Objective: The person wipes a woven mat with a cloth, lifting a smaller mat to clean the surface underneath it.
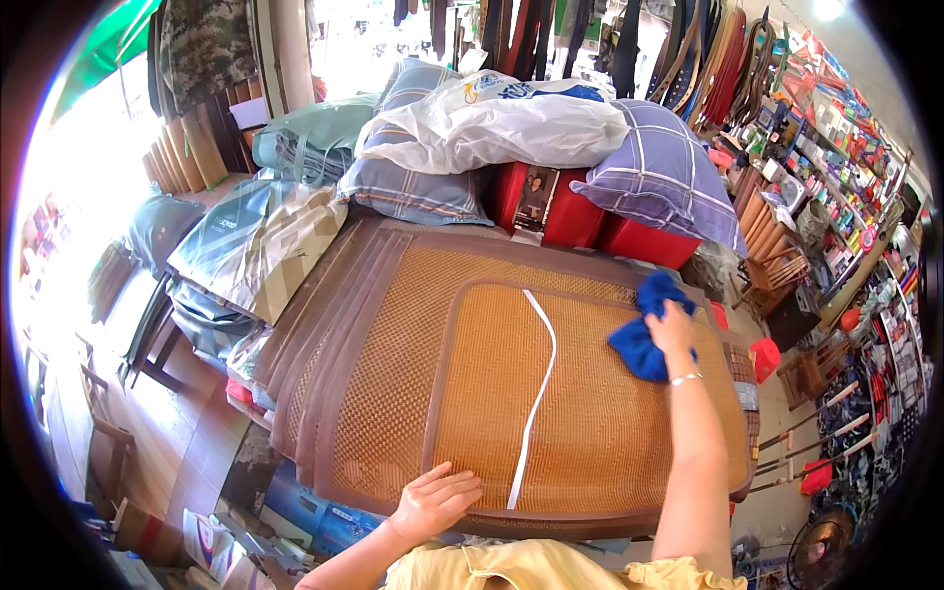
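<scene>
My right hand [672, 332] presses a crumpled blue cloth [641, 349] onto the right part of a woven tan mat [600, 433] with a brown border. The fingers are closed on the cloth, which bunches out on both sides of them. My left hand [436, 502] lies flat at the mat's near edge, fingers stretched out and holding nothing. Between the hands a narrow white strip [536, 393] runs from far to near across the mat. Larger woven mats [379, 383] with brown borders are stacked beneath it.
Behind the mats, plaid pillows [664, 162], a white plastic bag [501, 123] and red boxes [560, 211] are piled up. Packaged bundles [261, 241] stand at the left. Belts [698, 64] hang at the back, and crowded shelves [836, 167] line the right. A fan [824, 551] stands low right.
</scene>
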`<state>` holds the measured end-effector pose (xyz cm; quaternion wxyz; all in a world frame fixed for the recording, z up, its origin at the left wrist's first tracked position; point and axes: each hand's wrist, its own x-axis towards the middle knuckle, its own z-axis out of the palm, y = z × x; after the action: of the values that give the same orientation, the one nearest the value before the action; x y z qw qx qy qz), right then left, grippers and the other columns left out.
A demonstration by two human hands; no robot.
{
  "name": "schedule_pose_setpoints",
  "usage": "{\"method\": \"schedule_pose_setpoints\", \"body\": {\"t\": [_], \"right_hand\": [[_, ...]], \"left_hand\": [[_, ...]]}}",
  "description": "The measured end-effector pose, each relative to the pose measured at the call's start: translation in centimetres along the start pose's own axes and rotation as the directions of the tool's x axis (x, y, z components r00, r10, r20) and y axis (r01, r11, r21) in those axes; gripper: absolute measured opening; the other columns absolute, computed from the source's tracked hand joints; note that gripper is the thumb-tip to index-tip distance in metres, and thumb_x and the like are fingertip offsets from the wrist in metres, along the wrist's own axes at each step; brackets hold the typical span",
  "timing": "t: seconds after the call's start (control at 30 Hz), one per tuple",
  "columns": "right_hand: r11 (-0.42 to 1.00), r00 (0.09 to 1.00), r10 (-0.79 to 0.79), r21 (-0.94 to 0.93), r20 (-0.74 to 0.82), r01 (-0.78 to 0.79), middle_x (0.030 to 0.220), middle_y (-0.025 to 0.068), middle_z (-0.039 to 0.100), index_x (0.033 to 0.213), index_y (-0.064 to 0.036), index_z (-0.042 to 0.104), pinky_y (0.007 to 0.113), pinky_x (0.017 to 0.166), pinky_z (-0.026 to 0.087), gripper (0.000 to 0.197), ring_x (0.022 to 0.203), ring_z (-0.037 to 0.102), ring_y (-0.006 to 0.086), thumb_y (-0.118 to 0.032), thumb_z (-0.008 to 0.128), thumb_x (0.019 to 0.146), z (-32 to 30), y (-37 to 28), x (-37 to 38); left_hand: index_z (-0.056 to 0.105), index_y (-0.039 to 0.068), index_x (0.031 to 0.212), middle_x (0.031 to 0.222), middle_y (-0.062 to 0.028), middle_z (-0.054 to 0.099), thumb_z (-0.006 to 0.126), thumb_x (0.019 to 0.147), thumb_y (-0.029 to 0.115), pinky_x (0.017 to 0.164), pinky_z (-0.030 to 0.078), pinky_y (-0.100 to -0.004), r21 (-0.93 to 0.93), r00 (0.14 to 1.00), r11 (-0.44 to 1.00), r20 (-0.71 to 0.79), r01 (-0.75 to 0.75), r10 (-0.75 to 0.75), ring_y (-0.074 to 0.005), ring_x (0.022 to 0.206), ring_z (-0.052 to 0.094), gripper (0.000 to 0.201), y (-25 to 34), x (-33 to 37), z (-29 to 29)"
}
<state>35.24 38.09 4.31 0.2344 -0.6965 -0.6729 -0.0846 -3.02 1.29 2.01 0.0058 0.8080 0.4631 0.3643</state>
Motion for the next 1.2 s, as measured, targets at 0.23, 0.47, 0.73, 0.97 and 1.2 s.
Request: {"method": "schedule_pose_setpoints", "body": {"t": [0.23, 0.47, 0.73, 0.97, 1.2], "right_hand": [[0.899, 0.918, 0.388, -0.251, 0.074, -0.36, 0.123, 0.0223, 0.062, 0.129, -0.0097, 0.057, 0.051, 0.093, 0.049, 0.058, 0.113, 0.06, 0.0412, -0.04, 0.061, 0.08, -5.8, 17.5, -5.7], [0.883, 0.877, 0.469, -0.081, 0.107, -0.462, 0.117, 0.0301, 0.063, 0.128, -0.0003, 0.058, 0.048, 0.096, 0.048, 0.06, 0.11, 0.061, 0.0452, -0.029, 0.067, 0.076, -9.0, 26.2, -11.9], [0.747, 0.898, 0.364, 0.499, 0.246, -0.439, 0.104, 0.0204, 0.068, 0.115, 0.008, 0.062, 0.037, 0.087, 0.051, 0.053, 0.095, 0.065, 0.0296, -0.025, 0.07, 0.076, -11.0, 31.3, -15.2], [0.579, 0.925, 0.32, 0.73, 0.206, -0.363, 0.105, 0.0106, 0.066, 0.118, 0.0028, 0.06, 0.034, 0.083, 0.05, 0.036, 0.09, 0.062, 0.0225, -0.022, 0.061, 0.091, -15.7, 19.4, -16.6], [0.468, 0.88, 0.471, 0.827, 0.065, -0.312, 0.111, 0.0089, 0.064, 0.125, 0.0014, 0.059, 0.032, 0.089, 0.047, 0.039, 0.097, 0.06, 0.021, -0.02, 0.061, 0.093, -15.4, 10.8, -16.2]], "left_hand": [[0.071, 0.014, 0.098, 0.107, 0.001, 0.073, 0.073, 0.064, 0.005, 0.103, 0.049, -0.0405, 0.011, 1.0, 1.0, 0.03, -0.006, 0.005, -0.0156, 0.106, 0.069, 0.035, 0.2, 0.2, -0.9], [0.072, 0.013, 0.094, 0.099, 0.0009, 0.073, 0.075, 0.063, 0.01, 0.098, 0.051, -0.0416, 0.009, 0.996, 0.997, -0.041, -0.073, 0.074, -0.0149, 0.098, 0.07, 0.031, 0.1, 3.5, -4.7], [0.072, 0.011, 0.084, 0.077, 0.0, 0.065, 0.074, 0.051, 0.008, 0.064, 0.047, -0.0353, 0.08, 0.911, 0.976, -0.349, -0.203, 0.218, -0.02, 0.068, 0.062, 0.033, -1.4, 9.3, -13.5], [0.064, 0.006, 0.081, 0.081, -0.0038, 0.062, 0.081, 0.067, 0.002, 0.074, 0.047, -0.033, 0.243, 0.635, 0.962, -0.764, 0.121, 0.113, -0.0206, 0.081, 0.058, 0.022, -4.6, 12.6, -27.5], [0.067, 0.006, 0.106, 0.097, -0.0026, 0.069, 0.078, 0.087, 0.029, 0.079, 0.049, -0.0264, -0.009, 0.541, 0.978, -0.832, 0.21, -0.124, -0.0114, 0.086, 0.062, 0.031, -14.4, 12.6, -42.7]]}}
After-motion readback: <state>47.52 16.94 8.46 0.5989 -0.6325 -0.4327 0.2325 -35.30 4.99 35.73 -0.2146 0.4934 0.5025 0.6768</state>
